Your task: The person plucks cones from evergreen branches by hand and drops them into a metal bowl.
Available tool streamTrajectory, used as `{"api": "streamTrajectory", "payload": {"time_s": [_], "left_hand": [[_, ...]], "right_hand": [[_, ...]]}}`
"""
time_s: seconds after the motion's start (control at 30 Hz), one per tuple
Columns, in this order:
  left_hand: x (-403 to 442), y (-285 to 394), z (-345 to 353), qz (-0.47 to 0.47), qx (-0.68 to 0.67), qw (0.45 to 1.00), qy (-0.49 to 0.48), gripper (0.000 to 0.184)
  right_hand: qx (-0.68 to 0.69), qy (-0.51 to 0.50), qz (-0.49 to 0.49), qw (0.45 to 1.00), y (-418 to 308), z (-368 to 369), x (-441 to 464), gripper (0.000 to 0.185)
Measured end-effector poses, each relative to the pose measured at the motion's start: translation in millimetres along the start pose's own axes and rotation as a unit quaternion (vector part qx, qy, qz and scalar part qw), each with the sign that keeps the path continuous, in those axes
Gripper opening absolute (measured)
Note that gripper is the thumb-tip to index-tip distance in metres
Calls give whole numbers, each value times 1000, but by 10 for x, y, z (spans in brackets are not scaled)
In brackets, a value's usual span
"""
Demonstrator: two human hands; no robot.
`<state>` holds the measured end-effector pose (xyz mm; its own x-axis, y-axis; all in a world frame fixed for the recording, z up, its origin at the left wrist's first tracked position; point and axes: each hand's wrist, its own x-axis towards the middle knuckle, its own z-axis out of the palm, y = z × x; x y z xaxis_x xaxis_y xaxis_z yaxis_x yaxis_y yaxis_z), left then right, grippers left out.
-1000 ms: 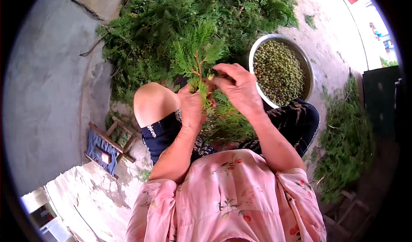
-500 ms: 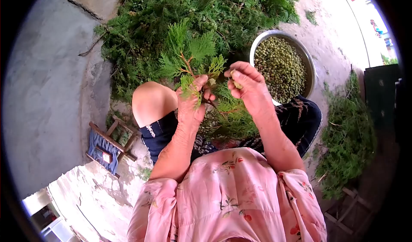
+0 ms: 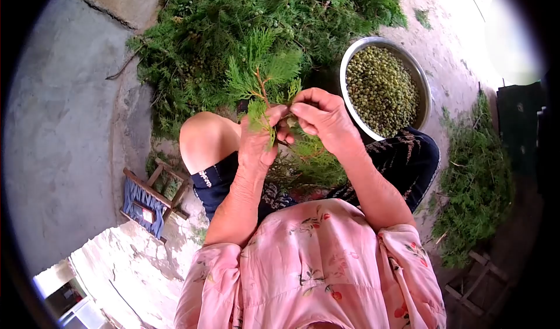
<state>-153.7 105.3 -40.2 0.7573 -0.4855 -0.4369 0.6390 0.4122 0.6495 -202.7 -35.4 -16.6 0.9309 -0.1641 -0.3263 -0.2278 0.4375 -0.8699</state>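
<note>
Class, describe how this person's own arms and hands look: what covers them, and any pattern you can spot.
The left sleeve and right sleeve are loose, short and pink, printed with leafy sprigs; red motifs show on the right one. Both forearms are bare below. The left hand and right hand wear no gloves, and no watch shows at either wrist.

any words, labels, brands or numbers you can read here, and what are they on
No readable text anywhere in view.
Small pale patch on the blue cloth at the wooden frame: too small to tell whether it bears print.
Metal basin: no lettering visible.
Pink top: printed flowers, no words.
</note>
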Motion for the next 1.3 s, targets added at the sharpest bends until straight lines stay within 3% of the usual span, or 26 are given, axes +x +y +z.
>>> {"api": "streamTrajectory", "payload": {"time_s": [0.07, 0.13, 0.2, 0.43, 0.57, 0.77, 0.83, 0.97, 1.07, 1.2, 1.27, 1.3], "left_hand": [[0, -34, -11, -10, -43, 998, 36, 19], [9, 3, 8, -35, -46, 997, 48, 24], [-48, 26, 121, -10, -122, 992, 38, 13], [83, -75, -13, 22, -115, 993, 16, 12], [81, -80, -8, 19, -100, 994, 27, 12], [19, -22, 65, 38, 30, 999, 14, 12], [-14, 1, 104, 51, 60, 996, 51, 12], [10, -20, 30, 51, 32, 998, 32, 17], [51, -46, -5, 42, 3, 999, 23, 13], [62, -13, -62, -51, -111, 992, -38, 13], [57, -8, -54, -83, -146, 984, -53, 13], [59, -16, -62, -87, -149, 983, -61, 12]], "right_hand": [[178, -37, 15, 983, 50, -132, 30, 16], [237, 15, 0, 971, -26, -140, 11, 16], [230, 31, -9, 973, -5, -163, 22, 13], [150, -21, 91, 984, 107, -105, -43, 13], [131, 1, 46, 990, 51, 66, -38, 21], [47, 25, 27, 998, 97, 74, 25, 16], [44, 31, 11, 999, 110, 85, 26, 15], [14, 46, 3, 999, 83, 158, -3, 15], [70, -1, 11, 998, 73, 164, -8, 18], [95, -38, 17, 995, 138, -34, 14, 24], [216, -53, 73, 972, 145, -121, 20, 24], [207, -76, 80, 972, 139, -160, 27, 22]]}}
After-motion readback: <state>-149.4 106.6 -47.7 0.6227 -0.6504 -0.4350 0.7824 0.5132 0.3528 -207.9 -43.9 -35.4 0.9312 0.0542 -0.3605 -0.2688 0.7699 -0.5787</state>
